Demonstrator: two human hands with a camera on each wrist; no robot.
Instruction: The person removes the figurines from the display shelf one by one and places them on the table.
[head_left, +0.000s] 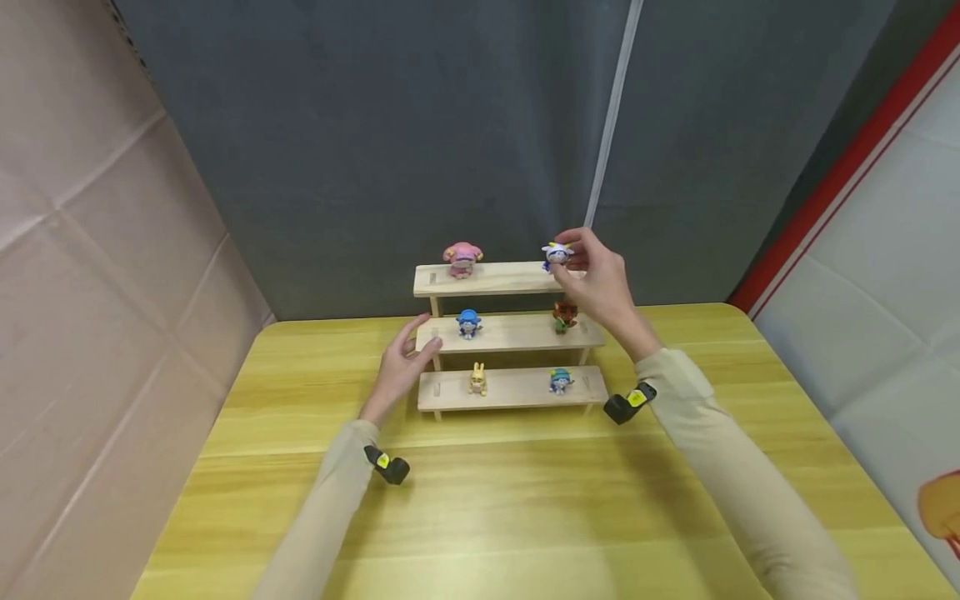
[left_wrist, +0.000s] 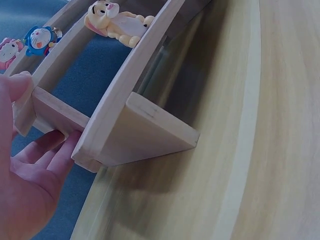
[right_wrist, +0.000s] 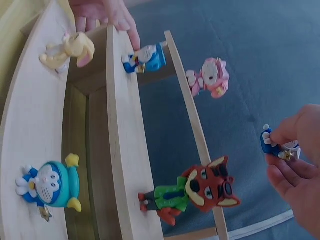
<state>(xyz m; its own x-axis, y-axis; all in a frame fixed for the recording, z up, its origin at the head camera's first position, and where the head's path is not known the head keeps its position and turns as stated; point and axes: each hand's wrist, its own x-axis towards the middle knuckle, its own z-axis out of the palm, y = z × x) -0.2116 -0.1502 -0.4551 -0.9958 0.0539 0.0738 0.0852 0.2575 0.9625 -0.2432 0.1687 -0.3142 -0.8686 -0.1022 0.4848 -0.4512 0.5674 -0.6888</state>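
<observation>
My right hand (head_left: 604,283) pinches a small blue figurine with a white horned hood (head_left: 556,252) at the right end of the top board. In the right wrist view this figurine (right_wrist: 270,144) is between thumb and fingers, apart from the boards. With thumb above and fingers below, my left hand (head_left: 397,367) grips the left end of the middle board of a three-step wooden display stand (head_left: 517,333). A pink figurine (head_left: 462,258) stands at top left. The middle board carries a blue-hatted figurine (head_left: 468,323) and a fox figurine (right_wrist: 200,187).
On the lowest board stand a yellow rabbit figurine (head_left: 477,380) and a teal-hatted figurine (head_left: 560,381). The stand is at the far part of the wooden table (head_left: 495,508). A dark grey curtain (head_left: 375,167) hangs behind it, with pale panels at both sides.
</observation>
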